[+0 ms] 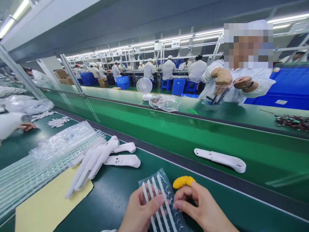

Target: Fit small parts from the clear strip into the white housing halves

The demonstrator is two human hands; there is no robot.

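My left hand grips a clear plastic sheet, thumb on top and fingers behind. White strips run along the sheet, and a row of round outlines lines its right side. At that right edge, my right hand is closed, its thumb and a curled finger pinching the sheet's margin. A yellow finger cot covers its index finger, which points left above the pinch. Beyond the hands, a white elongated plastic housing lies on the belt. Left of the hands is a pile of similar white housings.
Yellow paper lies under part of the pile, beside clear strips and a plastic bag. A co-worker's hand is at far left. Across the green belt, another person handles a bag near a small fan.
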